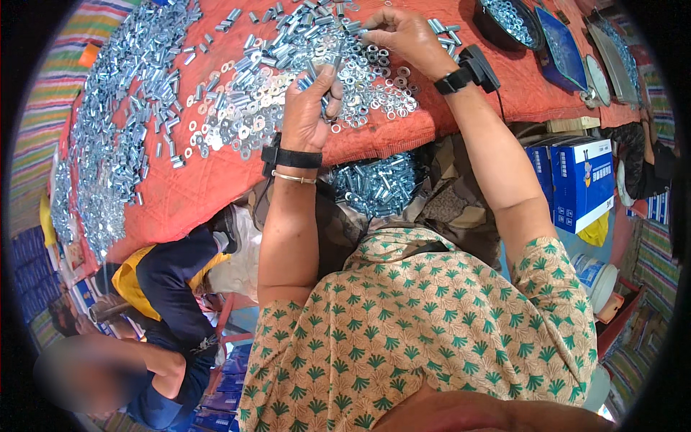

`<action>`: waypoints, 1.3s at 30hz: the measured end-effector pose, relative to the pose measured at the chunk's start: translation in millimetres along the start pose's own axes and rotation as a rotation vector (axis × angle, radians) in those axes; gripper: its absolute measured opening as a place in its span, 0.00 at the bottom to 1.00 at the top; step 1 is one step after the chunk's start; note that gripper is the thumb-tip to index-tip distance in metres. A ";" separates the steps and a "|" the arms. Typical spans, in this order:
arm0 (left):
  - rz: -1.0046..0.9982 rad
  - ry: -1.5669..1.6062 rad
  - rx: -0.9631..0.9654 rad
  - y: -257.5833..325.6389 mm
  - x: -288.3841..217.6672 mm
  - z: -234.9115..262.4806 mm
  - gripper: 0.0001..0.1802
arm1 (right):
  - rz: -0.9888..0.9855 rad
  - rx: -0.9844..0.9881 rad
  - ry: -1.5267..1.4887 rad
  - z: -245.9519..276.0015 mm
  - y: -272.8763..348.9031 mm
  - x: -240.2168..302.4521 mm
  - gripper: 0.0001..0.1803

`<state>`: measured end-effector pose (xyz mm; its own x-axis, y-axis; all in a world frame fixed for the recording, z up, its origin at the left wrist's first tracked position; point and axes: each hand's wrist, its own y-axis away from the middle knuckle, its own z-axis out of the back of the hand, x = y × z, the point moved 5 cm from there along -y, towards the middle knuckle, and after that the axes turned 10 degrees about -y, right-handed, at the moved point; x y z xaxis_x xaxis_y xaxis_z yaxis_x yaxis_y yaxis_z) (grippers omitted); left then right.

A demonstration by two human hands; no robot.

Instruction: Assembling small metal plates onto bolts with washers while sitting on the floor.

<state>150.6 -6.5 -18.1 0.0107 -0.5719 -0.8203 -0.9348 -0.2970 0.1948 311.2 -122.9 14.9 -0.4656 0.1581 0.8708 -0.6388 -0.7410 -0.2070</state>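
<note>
A few metal tubes (305, 81) are held in the left hand (313, 106), near the front edge of the table (216, 173). They are pinched between the bent thumb and the fingers, and their ends are poked out past the fingertips. The right hand (407, 39) is held farther from the front edge and to the right, at the side of the middle pile (295, 36). Its thumb and first finger are brought close together; whether a small piece is pinched there cannot be told. Flat rings (248, 119) are scattered between the pile and the front edge, on both sides of the left hand. A big heap (122, 79) of tubes is spread along the left edge. Toward the right edge, a black bowl (489, 32) is filled with rings, and a blue tray (563, 54) is set just beside it. Below the front edge, more small metal pieces (374, 187) are gathered in the lap.
</note>
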 end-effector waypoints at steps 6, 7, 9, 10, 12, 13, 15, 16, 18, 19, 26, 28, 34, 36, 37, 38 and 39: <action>0.037 -0.074 0.025 0.2 -0.4 -4.9 0.09 | 0.082 0.023 -0.576 -15.6 14.1 33.9 0.10; 0.039 -0.075 0.026 -0.2 0.6 -4.9 0.09 | 0.081 0.022 -0.576 -14.4 15.1 35.3 0.10; 0.040 -0.041 0.017 -0.4 1.5 -3.4 0.09 | 0.061 0.037 -0.503 -12.4 15.3 40.7 0.09; 0.040 -0.041 0.015 0.4 1.3 -3.6 0.09 | 0.061 0.038 -0.505 -10.9 15.5 43.5 0.09; 0.011 -0.093 0.021 2.6 -1.0 -7.2 0.09 | 0.067 0.121 -0.522 -10.7 17.4 50.2 0.10; 0.013 -0.094 0.021 3.7 -1.6 -7.6 0.09 | 0.066 0.120 -0.523 -8.3 17.9 54.2 0.10; -0.034 -0.185 0.009 5.7 -5.3 -8.3 0.08 | 0.014 0.191 -0.568 -7.6 19.9 59.9 0.09; -0.032 -0.186 0.010 6.6 -4.7 -8.3 0.08 | 0.013 0.189 -0.569 -6.3 20.5 57.9 0.09; -0.037 -0.214 0.040 7.0 -3.8 -10.6 0.07 | -0.035 0.249 -0.474 -6.6 20.3 48.6 0.09; -0.037 -0.215 0.043 6.6 -4.1 -11.6 0.07 | -0.034 0.245 -0.473 -6.8 19.5 45.1 0.09; -0.077 -0.243 0.071 6.8 -6.2 -12.2 0.07 | 0.042 0.252 -0.542 -13.5 17.6 47.4 0.11; -0.085 -0.249 0.080 6.1 -5.6 -12.7 0.07 | 0.059 0.243 -0.509 -13.0 16.9 48.5 0.12; -0.080 -0.253 0.044 6.5 -7.9 -10.0 0.08 | 0.031 0.213 -0.387 -13.2 14.2 46.9 0.14; -0.057 -0.252 0.072 6.4 -5.7 -12.6 0.08 | 0.105 0.207 -0.453 -11.8 16.6 46.6 0.14; -0.058 -0.251 0.073 6.0 -5.2 -13.6 0.08 | 0.143 0.203 -0.486 -9.9 17.7 46.8 0.14; -0.060 -0.247 0.079 6.5 -5.4 -13.4 0.08 | 0.103 0.193 -0.253 -8.3 17.8 47.3 0.13; -0.063 -0.244 0.084 6.9 -5.7 -13.0 0.08 | 0.104 0.193 -0.254 -10.2 18.8 50.2 0.13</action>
<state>148.7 -15.3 -5.1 -0.0069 -0.3501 -0.9367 -0.9614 -0.2552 0.1025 269.6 -122.3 50.1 -0.3393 -0.0750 0.9377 -0.4569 -0.8582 -0.2340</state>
